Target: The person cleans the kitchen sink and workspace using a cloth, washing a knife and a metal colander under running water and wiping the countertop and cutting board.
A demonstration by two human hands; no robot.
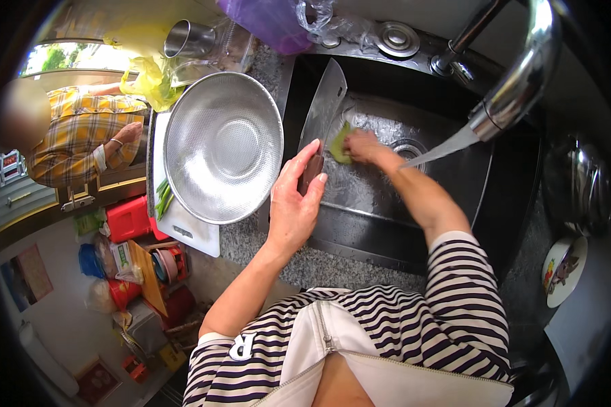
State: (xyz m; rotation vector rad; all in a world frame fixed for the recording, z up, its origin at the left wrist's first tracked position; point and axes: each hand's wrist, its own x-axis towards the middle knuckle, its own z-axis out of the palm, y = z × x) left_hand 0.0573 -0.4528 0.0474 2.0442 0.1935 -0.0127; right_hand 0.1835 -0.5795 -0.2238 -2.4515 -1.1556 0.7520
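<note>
My left hand [298,203] grips the dark handle of a cleaver [327,99] at the near left side of the black sink [377,249]. The broad blade points away from me over the basin. Lower in the basin, my right hand [364,146] is closed on a green cloth or sponge [341,145], blurred, just right of the blade. Water runs from the chrome faucet [489,119] past my right wrist. A perforated metal colander [224,147] rests on a white cutting board [203,243] left of the sink, with green stalks [164,199] partly beneath its rim.
A metal cup [188,39], clear plastic containers and a purple container [270,20] stand behind the colander. A sink stopper [398,38] lies on the back ledge. At far left, another person [91,127] in a plaid shirt reaches near a yellow bag [150,84]. A bowl [565,272] sits at right.
</note>
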